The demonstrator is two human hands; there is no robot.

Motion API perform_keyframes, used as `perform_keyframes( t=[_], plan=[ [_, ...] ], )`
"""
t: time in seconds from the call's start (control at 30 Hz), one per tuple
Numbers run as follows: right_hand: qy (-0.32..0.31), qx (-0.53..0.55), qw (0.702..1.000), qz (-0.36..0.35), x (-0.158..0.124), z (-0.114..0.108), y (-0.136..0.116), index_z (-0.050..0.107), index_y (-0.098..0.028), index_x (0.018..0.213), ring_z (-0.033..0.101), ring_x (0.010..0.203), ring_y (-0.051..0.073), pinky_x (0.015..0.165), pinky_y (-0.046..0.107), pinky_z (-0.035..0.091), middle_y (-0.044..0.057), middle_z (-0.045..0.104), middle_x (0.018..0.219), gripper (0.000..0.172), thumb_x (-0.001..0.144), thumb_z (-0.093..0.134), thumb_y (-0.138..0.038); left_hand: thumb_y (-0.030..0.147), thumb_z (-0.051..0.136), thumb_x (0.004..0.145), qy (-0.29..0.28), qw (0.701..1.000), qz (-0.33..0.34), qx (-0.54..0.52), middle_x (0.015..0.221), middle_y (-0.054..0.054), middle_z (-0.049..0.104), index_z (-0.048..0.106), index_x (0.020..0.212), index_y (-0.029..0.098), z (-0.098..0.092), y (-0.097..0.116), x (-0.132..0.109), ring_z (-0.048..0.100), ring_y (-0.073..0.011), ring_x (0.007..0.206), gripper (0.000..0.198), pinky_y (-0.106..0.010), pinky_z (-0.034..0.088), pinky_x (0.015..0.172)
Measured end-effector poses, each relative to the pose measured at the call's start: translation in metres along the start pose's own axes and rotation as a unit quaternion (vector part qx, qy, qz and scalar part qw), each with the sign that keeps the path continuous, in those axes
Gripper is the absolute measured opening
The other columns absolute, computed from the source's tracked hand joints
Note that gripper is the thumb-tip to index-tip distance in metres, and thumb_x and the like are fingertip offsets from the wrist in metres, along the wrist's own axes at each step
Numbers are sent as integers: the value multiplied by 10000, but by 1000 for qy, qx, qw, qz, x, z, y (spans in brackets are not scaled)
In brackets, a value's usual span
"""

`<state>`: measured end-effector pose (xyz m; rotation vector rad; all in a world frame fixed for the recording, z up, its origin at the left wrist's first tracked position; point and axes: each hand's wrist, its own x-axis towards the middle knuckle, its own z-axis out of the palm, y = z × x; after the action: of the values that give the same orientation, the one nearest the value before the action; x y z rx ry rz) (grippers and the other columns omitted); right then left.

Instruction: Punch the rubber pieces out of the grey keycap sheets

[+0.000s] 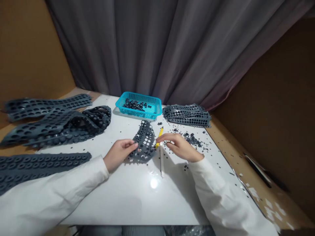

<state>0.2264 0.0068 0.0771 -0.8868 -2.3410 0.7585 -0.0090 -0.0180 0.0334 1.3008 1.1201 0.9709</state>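
My left hand (120, 154) pinches the left edge of a dark grey perforated rubber sheet (145, 153) between thumb and fingers. Many round holes run through this curved piece, some showing white table behind them. To its right hovers my right hand (181, 148), index finger stretched toward the sheet's right edge and thumb apart from it. I see nothing held in that hand. Partly behind its fingertips is a slim yellow tool (160, 132) with a dark tip. A thin pale strip (161, 164) lies just below on the table.
A turquoise basket (158, 113) containing small black pieces stands at the back. Folded perforated sheets (187, 115) lie to its right, more sheets (91, 123) at left. Small black bits (193, 140) are scattered on the white table (118, 200). Cardboard walls (275, 98) flank it.
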Motion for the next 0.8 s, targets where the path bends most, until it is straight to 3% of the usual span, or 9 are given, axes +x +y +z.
perform_keyframes(
  t=[0.07, 0.17, 0.27, 0.37, 0.57, 0.8],
  plan=[
    [26, -8, 999, 24, -7, 15, -4, 659, -202, 947, 613, 937, 154, 863, 352, 471, 48, 673, 983, 360, 759, 409, -23, 421, 610, 726, -15, 999, -36, -13, 633, -22, 645, 616, 676, 132, 2, -21, -9, 548, -127, 558, 294, -225, 416, 531],
    [80, -15, 997, 6, -1, 43, -13, 632, -188, 1016, 598, 958, 187, 855, 363, 468, 86, 656, 1010, 233, 793, 568, -216, 404, 600, 739, -32, 999, -15, 0, 582, 12, 587, 584, 640, 140, 5, -35, -13, 514, -113, 549, 283, -217, 402, 534],
    [77, 28, 997, -9, 10, 71, -12, 647, -177, 996, 611, 830, 178, 764, 329, 496, 89, 655, 915, 269, 770, 623, -322, 391, 577, 759, -33, 999, 32, 26, 584, 22, 553, 590, 649, 145, 3, -39, -12, 497, -115, 584, 271, -218, 397, 563],
    [60, 120, 991, 0, 13, 88, -2, 673, -201, 954, 594, 724, 150, 680, 294, 508, 68, 637, 864, 248, 745, 650, -333, 400, 537, 788, -50, 998, 32, 34, 637, 5, 591, 619, 677, 151, 0, -42, -12, 525, -137, 649, 285, -236, 415, 623],
    [94, 316, 937, 116, 4, 101, 12, 679, -189, 817, 604, 671, 134, 636, 281, 525, 35, 619, 780, 215, 669, 710, -341, 367, 546, 791, -73, 996, 16, 37, 744, -26, 666, 674, 767, 159, -1, -47, -16, 580, -169, 733, 245, -257, 448, 686],
    [142, 270, 946, 109, 2, 109, 12, 682, -191, 740, 618, 720, 160, 646, 291, 519, 52, 643, 779, 124, 700, 689, -308, 314, 591, 764, -72, 997, -6, 39, 704, -14, 665, 677, 766, 149, 1, -49, -16, 583, -138, 671, 186, -218, 454, 624]
  ],
)
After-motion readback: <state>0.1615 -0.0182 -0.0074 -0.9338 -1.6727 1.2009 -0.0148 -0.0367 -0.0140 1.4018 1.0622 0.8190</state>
